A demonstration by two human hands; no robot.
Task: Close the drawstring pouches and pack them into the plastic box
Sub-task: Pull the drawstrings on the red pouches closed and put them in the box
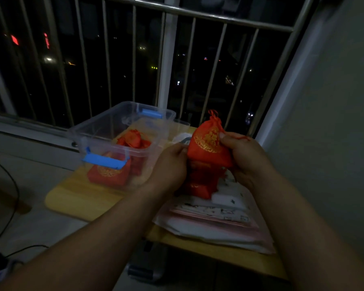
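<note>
Over at the right half of the yellow table (80, 198), both forearms reach in from the bottom and meet around one red drawstring pouch (208, 143) with a gold pattern, held up just above the tabletop. Left hand (172, 164) has its fingers curled onto the pouch's left edge. Right hand (246, 158) pinches the right side, thumb flat on the front, with a bit of red cord (241, 137) running across its top. Pouch neck looks bunched tight, little loop sticking up.

Right under the hands there's a heap of more red pouches (200, 183) sitting on a stack of papers (214, 219). Clear plastic box (97, 131) with blue latches (103, 160) is to the left on the same table, lid off, a few red pouches (132, 139) already inside.

Room's pretty dim. Behind the table there's a window with metal bars (168, 59) and night city lights outside, plain wall (334, 122) on the right, and a black cable (13, 185) trailing across the floor on the left.
</note>
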